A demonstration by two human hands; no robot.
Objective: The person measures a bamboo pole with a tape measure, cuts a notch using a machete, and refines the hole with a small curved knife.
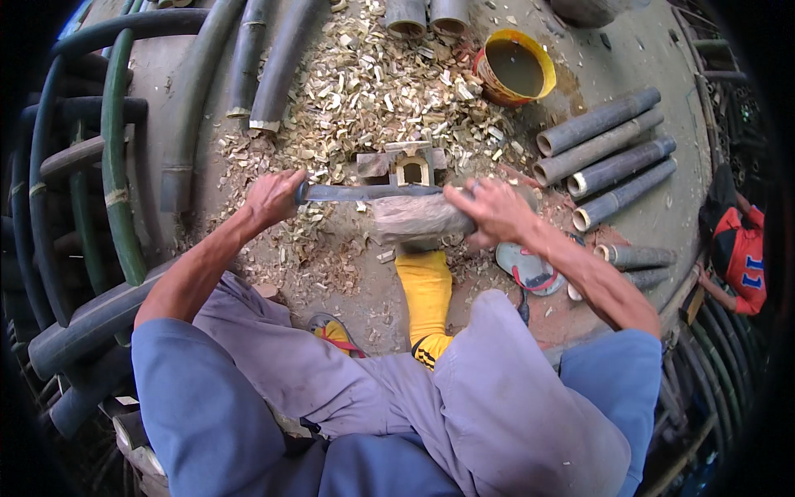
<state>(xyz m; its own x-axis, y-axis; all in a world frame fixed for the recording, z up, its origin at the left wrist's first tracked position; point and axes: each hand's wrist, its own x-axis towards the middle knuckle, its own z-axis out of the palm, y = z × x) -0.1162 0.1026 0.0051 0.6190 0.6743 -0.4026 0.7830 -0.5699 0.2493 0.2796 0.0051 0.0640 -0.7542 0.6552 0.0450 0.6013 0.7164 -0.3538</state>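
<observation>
left hand (273, 199): fingers wrapped round one end of the long blade (368, 192), keep it level
right hand (489, 211): fingers curled over the bamboo piece (414, 222), press evenly
foot (424, 290): braces it from below

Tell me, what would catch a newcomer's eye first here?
Probably the two hands at the centre: the left hand grips one end of a long dark blade, the right hand rests at the other end on a short bamboo piece. Just below it, a bright yellow sock stands out. Beyond lie a heap of pale shavings and a yellow bucket at upper right.
</observation>
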